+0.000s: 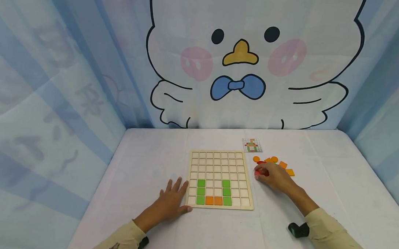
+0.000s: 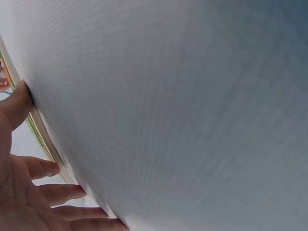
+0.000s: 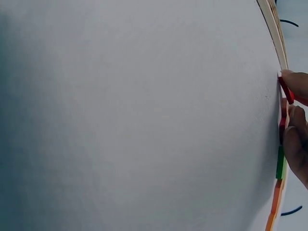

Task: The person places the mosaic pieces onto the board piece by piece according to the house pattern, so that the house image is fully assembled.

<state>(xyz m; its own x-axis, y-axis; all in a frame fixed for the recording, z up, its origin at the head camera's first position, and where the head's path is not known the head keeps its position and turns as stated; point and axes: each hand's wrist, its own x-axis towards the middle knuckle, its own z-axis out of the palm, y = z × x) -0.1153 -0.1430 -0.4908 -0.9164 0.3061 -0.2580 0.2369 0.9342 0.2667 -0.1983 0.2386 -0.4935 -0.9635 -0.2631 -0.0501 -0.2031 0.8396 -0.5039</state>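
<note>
All splayed, the left hand (image 1: 171, 201) is touching the near corner of the grid board (image 1: 232, 163), which is lying between both hands. The right hand (image 1: 273, 176) is pinching a red piece (image 3: 285, 87); orange pieces (image 1: 282, 164) are lying just beyond it. Only the right wrist view is showing the red piece's tilt.

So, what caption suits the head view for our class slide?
Left hand at the grid board, right hand pinching a red piece.
</note>
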